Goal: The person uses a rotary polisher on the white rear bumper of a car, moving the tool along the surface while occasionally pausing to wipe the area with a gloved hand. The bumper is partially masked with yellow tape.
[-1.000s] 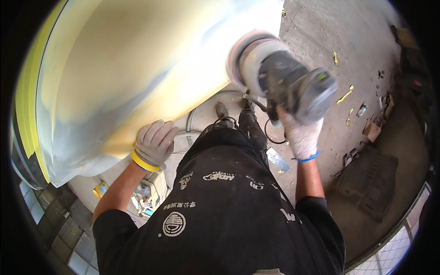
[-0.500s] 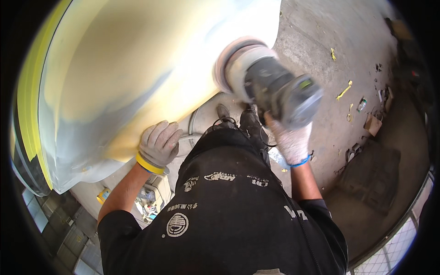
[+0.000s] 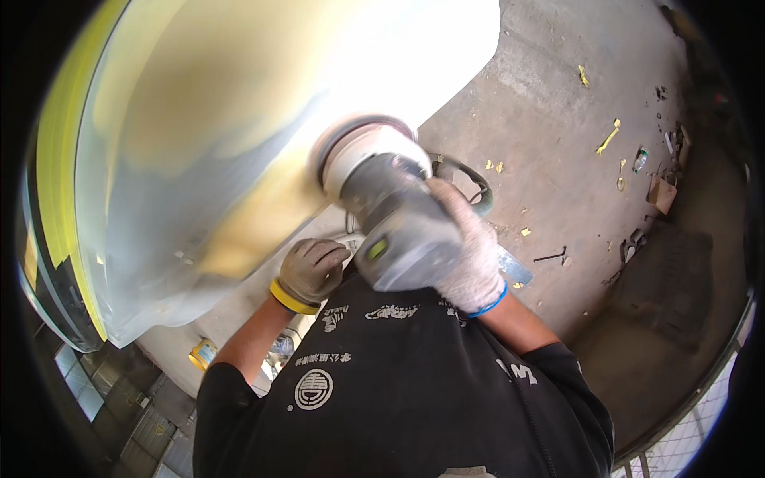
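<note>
A dark grey power sander (image 3: 398, 215) with a round pad sits against the lower right edge of a car body panel (image 3: 199, 119), whose paint is patched in yellow, white and grey-blue. My gloved right hand (image 3: 466, 251) is wrapped round the sander's body from the right. The sander is smeared by motion. My gloved left hand (image 3: 315, 269) hangs just off the panel's lower edge, left of the sander, with its fingers curled in. What it holds, if anything, is hidden.
Yellow masking tape (image 3: 56, 191) runs along the panel's left side. A hose (image 3: 482, 195) loops behind my right hand. On the concrete floor lie tape scraps (image 3: 608, 137), a small bottle (image 3: 640, 160), a cardboard box (image 3: 661, 194) and a dark mat (image 3: 653, 295). A yellow tub (image 3: 202, 353) stands at lower left.
My right hand has brought the sander left and toward my body, along the panel's edge. My left hand has come off the panel, moved right and curled its fingers.
</note>
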`<control>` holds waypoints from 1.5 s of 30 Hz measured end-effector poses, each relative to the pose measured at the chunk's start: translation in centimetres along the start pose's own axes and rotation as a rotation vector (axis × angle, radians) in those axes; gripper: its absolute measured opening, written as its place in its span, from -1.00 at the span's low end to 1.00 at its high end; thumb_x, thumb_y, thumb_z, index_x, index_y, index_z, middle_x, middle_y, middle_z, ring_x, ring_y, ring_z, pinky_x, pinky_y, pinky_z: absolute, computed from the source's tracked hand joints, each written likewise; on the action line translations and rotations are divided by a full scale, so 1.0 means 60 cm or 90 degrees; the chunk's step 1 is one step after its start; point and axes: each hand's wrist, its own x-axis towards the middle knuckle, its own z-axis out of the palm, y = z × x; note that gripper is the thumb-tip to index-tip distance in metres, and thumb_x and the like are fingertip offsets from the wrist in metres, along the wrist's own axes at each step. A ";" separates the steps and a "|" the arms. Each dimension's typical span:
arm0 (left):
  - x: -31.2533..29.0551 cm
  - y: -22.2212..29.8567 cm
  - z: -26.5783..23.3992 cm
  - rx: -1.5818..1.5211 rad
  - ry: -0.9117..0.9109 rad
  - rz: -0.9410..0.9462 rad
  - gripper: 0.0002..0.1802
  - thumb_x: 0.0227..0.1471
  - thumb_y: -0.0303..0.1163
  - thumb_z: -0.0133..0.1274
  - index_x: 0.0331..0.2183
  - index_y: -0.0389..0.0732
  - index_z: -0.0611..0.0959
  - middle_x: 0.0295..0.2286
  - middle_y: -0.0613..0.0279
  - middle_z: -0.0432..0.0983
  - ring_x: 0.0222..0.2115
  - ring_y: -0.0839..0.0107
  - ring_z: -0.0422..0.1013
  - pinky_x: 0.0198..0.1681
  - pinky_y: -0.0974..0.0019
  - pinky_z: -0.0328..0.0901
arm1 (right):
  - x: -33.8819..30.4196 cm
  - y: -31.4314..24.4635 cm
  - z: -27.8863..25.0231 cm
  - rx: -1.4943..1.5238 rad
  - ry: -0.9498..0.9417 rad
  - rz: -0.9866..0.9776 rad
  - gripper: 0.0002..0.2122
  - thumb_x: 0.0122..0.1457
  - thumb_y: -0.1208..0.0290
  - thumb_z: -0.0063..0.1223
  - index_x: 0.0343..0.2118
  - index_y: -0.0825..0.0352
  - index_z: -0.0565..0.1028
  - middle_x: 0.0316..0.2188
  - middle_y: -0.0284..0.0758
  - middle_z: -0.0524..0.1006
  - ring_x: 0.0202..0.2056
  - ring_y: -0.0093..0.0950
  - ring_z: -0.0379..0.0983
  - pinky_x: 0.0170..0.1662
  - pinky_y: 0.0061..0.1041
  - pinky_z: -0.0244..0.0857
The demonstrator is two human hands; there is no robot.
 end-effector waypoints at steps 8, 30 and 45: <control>-0.036 -0.002 0.040 -0.034 0.000 -0.181 -0.75 -0.14 -0.48 0.10 -0.28 -0.13 0.59 -0.33 0.18 0.56 -0.27 0.16 0.48 -0.17 0.14 0.35 | 0.076 0.036 -0.105 -0.032 0.194 -0.020 -0.66 -0.08 0.49 0.28 -0.19 0.41 0.51 -0.32 -0.26 0.61 -0.31 -0.45 0.57 -0.20 -0.46 0.43; 0.006 0.062 -0.024 -0.415 0.180 -0.090 -0.56 -0.18 -0.55 0.18 -0.14 -0.27 0.53 -0.26 0.05 0.56 -0.26 0.12 0.49 -0.12 0.19 0.37 | -0.030 -0.002 0.060 0.095 0.076 0.069 -0.37 -0.08 0.48 0.33 0.09 0.33 0.30 -0.07 -0.20 0.51 -0.09 -0.42 0.50 -0.02 -0.44 0.39; -0.218 0.046 -0.081 -1.326 0.318 -0.404 -0.49 0.11 -0.03 -0.05 -0.08 -0.24 0.39 -0.16 0.05 0.42 -0.19 0.26 0.43 -0.10 0.21 0.37 | -0.124 -0.104 0.287 -0.140 -0.266 -0.088 -0.13 -0.16 0.38 0.29 0.26 0.33 0.08 -0.28 -0.09 0.53 -0.24 -0.16 0.53 -0.16 -0.27 0.40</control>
